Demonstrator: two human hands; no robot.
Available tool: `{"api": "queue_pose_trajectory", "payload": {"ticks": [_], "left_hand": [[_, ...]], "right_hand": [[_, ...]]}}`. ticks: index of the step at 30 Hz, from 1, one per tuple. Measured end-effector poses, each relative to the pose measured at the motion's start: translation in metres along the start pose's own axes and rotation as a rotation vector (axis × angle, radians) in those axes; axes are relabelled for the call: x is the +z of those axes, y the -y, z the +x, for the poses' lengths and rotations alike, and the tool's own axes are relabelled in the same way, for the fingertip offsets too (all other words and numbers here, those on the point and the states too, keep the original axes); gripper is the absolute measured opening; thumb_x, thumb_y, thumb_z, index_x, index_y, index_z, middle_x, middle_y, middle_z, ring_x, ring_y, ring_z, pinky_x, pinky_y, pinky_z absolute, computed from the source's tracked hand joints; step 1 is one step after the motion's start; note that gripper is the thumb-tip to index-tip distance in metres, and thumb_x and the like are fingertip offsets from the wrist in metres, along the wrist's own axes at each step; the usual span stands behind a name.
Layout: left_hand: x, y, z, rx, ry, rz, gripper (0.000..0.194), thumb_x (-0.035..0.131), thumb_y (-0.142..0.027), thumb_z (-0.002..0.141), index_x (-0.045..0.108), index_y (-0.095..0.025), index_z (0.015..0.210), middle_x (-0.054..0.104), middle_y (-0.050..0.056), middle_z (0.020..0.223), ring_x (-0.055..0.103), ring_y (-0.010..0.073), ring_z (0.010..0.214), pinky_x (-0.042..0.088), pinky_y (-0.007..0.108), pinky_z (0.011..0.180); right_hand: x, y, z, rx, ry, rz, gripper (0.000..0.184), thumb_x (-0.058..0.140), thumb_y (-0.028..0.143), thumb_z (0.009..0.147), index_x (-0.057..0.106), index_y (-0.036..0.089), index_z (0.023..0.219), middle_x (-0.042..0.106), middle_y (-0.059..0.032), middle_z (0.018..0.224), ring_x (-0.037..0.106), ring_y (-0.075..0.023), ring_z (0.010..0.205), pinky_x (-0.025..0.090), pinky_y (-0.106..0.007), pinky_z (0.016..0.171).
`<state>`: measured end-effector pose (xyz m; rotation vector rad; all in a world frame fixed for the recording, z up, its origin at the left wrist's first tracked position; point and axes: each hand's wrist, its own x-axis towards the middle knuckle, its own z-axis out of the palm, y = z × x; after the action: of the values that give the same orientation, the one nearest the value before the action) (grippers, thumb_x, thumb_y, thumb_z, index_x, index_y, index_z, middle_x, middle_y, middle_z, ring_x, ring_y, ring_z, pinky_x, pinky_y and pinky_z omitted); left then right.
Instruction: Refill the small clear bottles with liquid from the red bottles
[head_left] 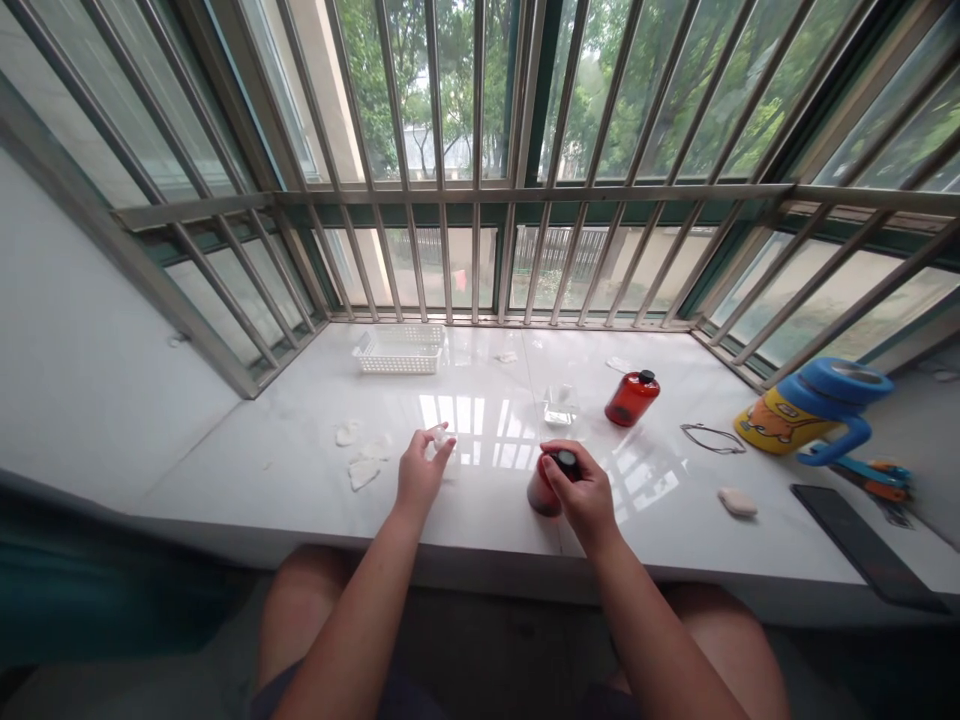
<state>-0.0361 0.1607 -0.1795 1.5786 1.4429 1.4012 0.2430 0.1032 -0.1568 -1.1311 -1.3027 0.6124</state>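
Note:
My right hand (pixel 583 492) is closed around the black cap of a small red bottle (pixel 541 492) that stands near the front edge of the white sill (pixel 495 500). My left hand (pixel 421 470) pinches a small white wad (pixel 440 436), like cotton or tissue, just above the sill. A second red bottle (pixel 631 397) with a black cap lies tilted further back to the right. A small clear glass (pixel 560 404) stands between the two bottles, behind my right hand.
Several white scraps (pixel 364 462) lie left of my left hand. A white basket (pixel 400 350) sits at the back by the window bars. To the right lie a wire loop (pixel 712 438), a white lump (pixel 737 501), a blue-and-yellow jug (pixel 814 410) and a dark phone (pixel 862 545).

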Motion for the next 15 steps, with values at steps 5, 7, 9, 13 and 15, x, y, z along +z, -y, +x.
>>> {"api": "queue_pose_trajectory", "payload": {"ticks": [5,7,9,13,15], "left_hand": [[-0.0015,-0.0037,-0.0017,0.016,0.023,0.054,0.037,0.064,-0.058,0.1,0.068,-0.028,0.122,0.072,0.009,0.14,0.068,0.0298,0.13,0.052,0.046,0.111],[-0.0024,-0.0051,-0.0011,0.013,0.038,0.06,0.042,0.063,-0.059,0.1,0.069,-0.029,0.13,0.073,0.009,0.137,0.068,0.0306,0.131,0.051,0.046,0.112],[-0.003,-0.0062,0.0,0.004,0.035,0.066,0.043,0.064,-0.06,0.099,0.071,-0.028,0.128,0.075,0.009,0.133,0.07,0.0309,0.126,0.053,0.046,0.109],[-0.0028,-0.0077,0.0032,0.005,0.025,0.094,0.039,0.065,-0.06,0.098,0.071,-0.026,0.117,0.078,0.009,0.122,0.074,0.0296,0.112,0.056,0.044,0.1],[-0.0019,-0.0074,0.0041,0.015,0.022,0.101,0.038,0.066,-0.06,0.097,0.07,-0.026,0.113,0.078,0.009,0.119,0.074,0.0293,0.11,0.056,0.044,0.099]], "right_hand": [[0.0007,-0.0008,-0.0009,0.082,-0.032,0.032,0.031,0.078,0.046,0.092,0.071,0.028,0.117,0.077,-0.0063,0.113,0.072,-0.0273,0.105,0.057,-0.043,0.094],[0.0014,-0.0015,-0.0012,0.077,-0.04,0.039,0.027,0.079,0.046,0.091,0.071,0.028,0.11,0.077,-0.0068,0.114,0.072,-0.0278,0.106,0.057,-0.043,0.095],[0.0019,-0.0021,-0.0013,0.057,-0.038,0.048,0.023,0.078,0.045,0.092,0.07,0.028,0.105,0.077,-0.0069,0.115,0.071,-0.0279,0.108,0.056,-0.044,0.097],[0.0025,-0.0027,-0.0014,0.048,-0.04,0.064,0.022,0.077,0.044,0.092,0.069,0.028,0.103,0.076,-0.0071,0.115,0.071,-0.0279,0.109,0.055,-0.044,0.098],[0.0027,-0.0025,-0.0016,0.051,-0.042,0.064,0.022,0.077,0.045,0.092,0.069,0.027,0.102,0.076,-0.0078,0.114,0.071,-0.0283,0.109,0.055,-0.045,0.097]]}}
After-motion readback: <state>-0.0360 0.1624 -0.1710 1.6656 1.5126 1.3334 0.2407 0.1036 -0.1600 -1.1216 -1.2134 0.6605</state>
